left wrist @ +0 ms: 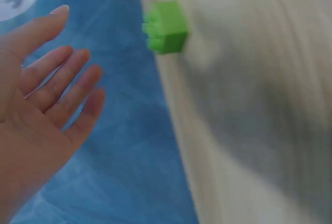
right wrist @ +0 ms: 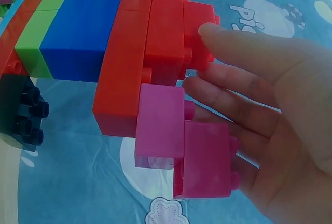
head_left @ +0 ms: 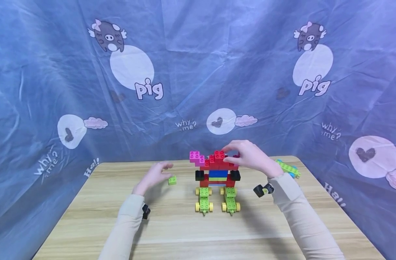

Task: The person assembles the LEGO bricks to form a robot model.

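A toy figure of building blocks (head_left: 218,174) stands upright on the table, red at the top, blue and green in the middle, with pink bricks (right wrist: 207,159) at the upper sides. My right hand (head_left: 248,156) is at its top, thumb and fingers pinching the topmost red brick (right wrist: 199,33). Two green wheeled bases (head_left: 203,204) with yellow wheels carry the figure. To the left, my left hand (left wrist: 57,99) is held with its fingers loosely spread and nothing in it. A small green brick (head_left: 172,180) lies close to those fingers, apart from them in the left wrist view.
Another green piece (head_left: 288,167) with blue wheels lies at the table's back right, partly behind the right forearm. Black bricks (head_left: 199,175) stick out at the figure's sides. A blue printed cloth (head_left: 198,72) hangs behind the wooden table (head_left: 172,234).
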Tool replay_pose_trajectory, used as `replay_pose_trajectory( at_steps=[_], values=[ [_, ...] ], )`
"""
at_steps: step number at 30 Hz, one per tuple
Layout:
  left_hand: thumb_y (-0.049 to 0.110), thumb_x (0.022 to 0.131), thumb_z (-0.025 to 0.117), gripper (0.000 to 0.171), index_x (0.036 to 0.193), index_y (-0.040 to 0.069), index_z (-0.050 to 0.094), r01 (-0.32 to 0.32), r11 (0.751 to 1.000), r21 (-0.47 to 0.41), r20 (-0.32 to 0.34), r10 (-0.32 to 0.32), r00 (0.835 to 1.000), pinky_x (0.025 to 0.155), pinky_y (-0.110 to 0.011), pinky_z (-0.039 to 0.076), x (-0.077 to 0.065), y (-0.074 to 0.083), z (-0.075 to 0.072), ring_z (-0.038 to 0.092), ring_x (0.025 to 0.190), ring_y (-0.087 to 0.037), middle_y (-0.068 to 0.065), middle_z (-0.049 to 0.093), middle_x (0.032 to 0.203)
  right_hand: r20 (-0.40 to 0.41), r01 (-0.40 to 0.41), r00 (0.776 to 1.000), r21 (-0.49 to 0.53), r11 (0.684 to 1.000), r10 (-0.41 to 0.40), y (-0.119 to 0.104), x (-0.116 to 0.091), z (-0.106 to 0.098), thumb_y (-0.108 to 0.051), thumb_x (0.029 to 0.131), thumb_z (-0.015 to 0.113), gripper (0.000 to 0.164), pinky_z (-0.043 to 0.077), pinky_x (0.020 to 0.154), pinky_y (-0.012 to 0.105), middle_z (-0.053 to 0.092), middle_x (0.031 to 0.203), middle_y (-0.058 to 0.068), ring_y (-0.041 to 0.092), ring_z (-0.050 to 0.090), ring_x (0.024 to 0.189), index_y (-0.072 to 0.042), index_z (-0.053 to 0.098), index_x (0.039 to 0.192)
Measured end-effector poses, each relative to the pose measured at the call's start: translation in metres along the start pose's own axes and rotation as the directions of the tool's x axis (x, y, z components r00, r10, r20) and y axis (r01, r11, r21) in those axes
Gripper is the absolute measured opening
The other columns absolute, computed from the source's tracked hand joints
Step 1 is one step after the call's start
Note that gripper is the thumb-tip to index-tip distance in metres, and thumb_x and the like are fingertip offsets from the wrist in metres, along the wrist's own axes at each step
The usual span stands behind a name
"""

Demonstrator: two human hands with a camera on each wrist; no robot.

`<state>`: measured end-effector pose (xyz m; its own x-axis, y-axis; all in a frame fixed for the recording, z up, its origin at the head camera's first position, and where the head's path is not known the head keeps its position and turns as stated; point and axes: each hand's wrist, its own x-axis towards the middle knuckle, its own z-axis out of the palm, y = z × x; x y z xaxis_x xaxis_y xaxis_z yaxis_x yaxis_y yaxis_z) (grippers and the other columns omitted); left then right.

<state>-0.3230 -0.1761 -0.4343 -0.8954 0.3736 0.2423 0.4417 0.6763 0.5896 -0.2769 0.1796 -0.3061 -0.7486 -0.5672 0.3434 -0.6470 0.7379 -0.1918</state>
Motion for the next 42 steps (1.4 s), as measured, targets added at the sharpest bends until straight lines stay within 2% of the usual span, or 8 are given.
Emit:
replay_pose_trajectory(
  at_steps=[4,14,19,22,25,33,37,42],
  values=[
    [0.018,0.081,0.070,0.046,0.122,-0.002,0.058,0.017,0.997,0.076,0.028,-0.019,0.999,0.101,-0.049,0.045,-0.002,-0.012,0.009,0.057,0.115,-0.036,-0.019,0.061,0.123,0.007,-0.010,1.000,0.005,1.000,0.010,-0.001,-0.001,0.001,-0.036,0.081,0.071,0.033,0.052,0.066,0.021,0.068,0.106,-0.003,0.003,0.058,0.069,-0.020,0.068,0.110],
    [0.012,0.078,0.073,0.049,0.121,-0.007,0.057,0.022,0.989,0.147,0.068,-0.032,0.997,0.100,-0.048,0.046,-0.008,-0.021,0.023,0.060,0.110,-0.036,-0.022,0.063,0.119,-0.003,-0.006,1.000,-0.013,1.000,0.006,-0.002,-0.002,0.001,-0.036,0.081,0.071,0.033,0.055,0.071,0.025,0.069,0.105,-0.003,0.005,0.062,0.075,-0.020,0.068,0.110],
    [0.010,0.077,0.072,0.040,0.114,-0.001,0.063,0.015,0.986,0.166,0.068,-0.026,0.997,0.082,-0.038,0.053,-0.009,-0.024,0.026,0.063,0.087,-0.021,-0.013,0.069,0.104,-0.002,0.006,1.000,-0.013,1.000,-0.007,-0.001,-0.001,0.001,-0.036,0.081,0.071,0.032,0.054,0.071,0.025,0.069,0.105,-0.004,0.005,0.060,0.074,-0.020,0.069,0.109],
    [0.008,0.076,0.072,0.035,0.109,0.003,0.066,0.002,0.987,0.160,0.063,-0.012,0.998,0.069,-0.026,0.050,-0.009,-0.026,0.027,0.057,0.072,-0.011,-0.008,0.070,0.095,0.000,0.010,1.000,-0.010,1.000,-0.010,0.000,-0.001,0.001,-0.036,0.082,0.071,0.032,0.053,0.070,0.024,0.069,0.105,-0.004,0.004,0.060,0.073,-0.020,0.069,0.109],
    [0.007,0.075,0.071,0.032,0.107,0.004,0.067,-0.002,0.988,0.151,0.062,-0.007,0.998,0.063,-0.023,0.049,-0.009,-0.028,0.028,0.056,0.067,-0.008,-0.007,0.069,0.091,-0.003,0.011,1.000,-0.007,1.000,-0.011,0.000,-0.001,0.000,-0.036,0.082,0.070,0.031,0.054,0.071,0.025,0.069,0.105,-0.004,0.004,0.060,0.074,-0.020,0.069,0.109],
    [0.013,0.074,0.075,0.033,0.106,0.007,0.069,0.016,0.980,0.199,0.032,-0.023,0.999,0.080,-0.036,0.052,-0.009,-0.026,0.029,0.063,0.084,-0.017,-0.004,0.070,0.093,-0.009,0.016,1.000,-0.001,1.000,-0.016,-0.002,0.000,-0.002,-0.036,0.083,0.069,0.031,0.056,0.077,0.030,0.069,0.105,-0.003,0.010,0.065,0.083,-0.019,0.069,0.108],
    [0.013,0.074,0.075,0.033,0.106,0.005,0.068,0.037,0.986,0.162,0.013,-0.040,0.999,0.081,-0.038,0.053,-0.010,-0.026,0.029,0.065,0.085,-0.018,-0.006,0.072,0.094,-0.004,0.007,1.000,-0.001,1.000,-0.007,-0.002,-0.001,-0.002,-0.036,0.083,0.069,0.030,0.056,0.076,0.029,0.069,0.105,-0.004,0.008,0.064,0.081,-0.020,0.069,0.108],
    [0.012,0.075,0.075,0.035,0.107,0.002,0.066,0.067,0.996,0.062,0.001,-0.067,0.998,0.083,-0.039,0.054,-0.011,-0.025,0.023,0.065,0.088,-0.022,-0.010,0.071,0.096,-0.007,0.005,1.000,-0.005,1.000,-0.005,-0.001,-0.003,-0.003,-0.036,0.083,0.069,0.030,0.056,0.076,0.028,0.069,0.105,-0.004,0.006,0.064,0.082,-0.020,0.069,0.108]
  ],
)
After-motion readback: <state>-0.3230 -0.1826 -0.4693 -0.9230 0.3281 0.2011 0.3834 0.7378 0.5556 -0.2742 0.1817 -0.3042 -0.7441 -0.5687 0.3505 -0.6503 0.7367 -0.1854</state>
